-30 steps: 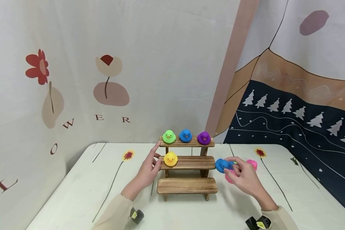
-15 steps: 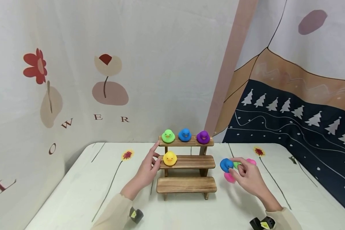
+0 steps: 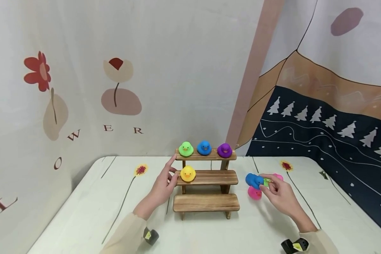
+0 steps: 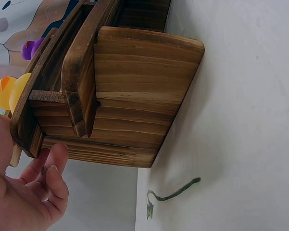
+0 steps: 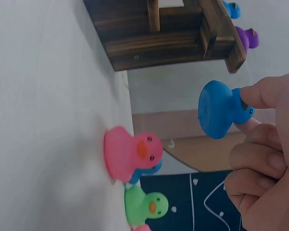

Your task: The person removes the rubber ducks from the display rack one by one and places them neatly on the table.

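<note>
A three-step wooden stand (image 3: 206,203) stands on the table. My left hand (image 3: 161,188) holds its left end, index finger reaching to the top step and thumb at the middle one; in the left wrist view other fingers bend beneath the step's end. My right hand (image 3: 280,195) pinches a blue rubber duck (image 5: 216,109) by the head between thumb and finger, above the table to the right of the stand. On the top step sit a green duck (image 3: 186,149), a blue duck (image 3: 204,148) and a purple duck (image 3: 224,150). A yellow duck (image 3: 188,174) sits on the middle step's left.
On the table by my right hand are a pink duck (image 5: 132,153), a green duck (image 5: 145,204), another blue duck (image 5: 145,172) mostly hidden behind the pink one, and a further pink duck (image 3: 278,176). A printed cloth wall (image 3: 190,88) rises behind the table.
My right hand has moved to the right, away from the stand, with the blue duck still pinched. The pink duck below it shows more fully. My left hand stays at the stand.
</note>
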A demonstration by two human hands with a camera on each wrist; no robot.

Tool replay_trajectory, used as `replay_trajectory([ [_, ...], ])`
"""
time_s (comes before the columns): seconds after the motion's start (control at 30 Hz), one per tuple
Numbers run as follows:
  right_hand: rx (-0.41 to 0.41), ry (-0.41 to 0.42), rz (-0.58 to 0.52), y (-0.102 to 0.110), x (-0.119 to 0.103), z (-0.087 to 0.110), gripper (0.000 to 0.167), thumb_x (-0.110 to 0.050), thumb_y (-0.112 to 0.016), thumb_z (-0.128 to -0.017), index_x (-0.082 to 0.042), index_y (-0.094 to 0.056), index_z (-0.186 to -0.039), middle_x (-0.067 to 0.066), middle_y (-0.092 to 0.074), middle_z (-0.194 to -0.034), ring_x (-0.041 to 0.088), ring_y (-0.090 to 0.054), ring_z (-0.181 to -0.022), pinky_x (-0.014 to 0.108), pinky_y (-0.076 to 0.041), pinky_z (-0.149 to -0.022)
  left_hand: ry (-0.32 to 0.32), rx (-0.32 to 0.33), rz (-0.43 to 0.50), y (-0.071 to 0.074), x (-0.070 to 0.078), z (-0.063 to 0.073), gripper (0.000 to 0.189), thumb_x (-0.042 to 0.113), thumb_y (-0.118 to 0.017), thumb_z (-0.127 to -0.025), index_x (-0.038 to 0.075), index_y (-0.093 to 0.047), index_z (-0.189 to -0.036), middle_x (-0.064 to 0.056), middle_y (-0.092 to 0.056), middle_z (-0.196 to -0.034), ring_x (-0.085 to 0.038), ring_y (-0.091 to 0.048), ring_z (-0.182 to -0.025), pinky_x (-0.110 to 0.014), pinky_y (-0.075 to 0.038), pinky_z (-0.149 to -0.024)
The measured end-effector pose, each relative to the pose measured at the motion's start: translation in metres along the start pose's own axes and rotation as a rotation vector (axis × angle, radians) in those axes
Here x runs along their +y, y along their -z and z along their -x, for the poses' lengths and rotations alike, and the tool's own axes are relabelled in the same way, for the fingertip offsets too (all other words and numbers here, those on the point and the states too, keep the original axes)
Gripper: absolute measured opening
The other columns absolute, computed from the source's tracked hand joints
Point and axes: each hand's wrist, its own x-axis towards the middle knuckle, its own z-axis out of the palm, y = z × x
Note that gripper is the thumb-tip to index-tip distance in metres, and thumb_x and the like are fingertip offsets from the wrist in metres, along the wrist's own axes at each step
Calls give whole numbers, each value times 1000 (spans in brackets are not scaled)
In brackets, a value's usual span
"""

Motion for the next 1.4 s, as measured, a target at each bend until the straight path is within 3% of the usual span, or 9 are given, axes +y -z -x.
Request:
replay_trajectory([
  [0.4,0,40,22,9,17,-2,32,-8,-65,-90,3,-60,-120,-4,-32,-63,7,-33,-52,25,-29,-47,-5,0,5,0,1,0,66,7,-50,-98,22,-19,-154,-13,-55,-110,-11,-48,-69,-22,-46,-61],
  [0.63,-78,-60,17,15,28,-3,35,-10,-63,-92,3,-56,-124,-2,-33,-64,9,-34,-53,24,-31,-48,2,-8,14,-2,-2,0,66,8,-50,-98,24,-18,-154,-12,-55,-110,-11,-48,-69,-22,-46,-61],
  [1.4,-203,-167,-58,20,50,-4,41,-11,-61,-93,9,-50,-128,-3,-34,-61,8,-33,-50,26,-30,-47,26,-8,1,0,2,0,66,8,-50,-98,23,-18,-154,-12,-54,-111,-12,-48,-70,-22,-46,-62],
])
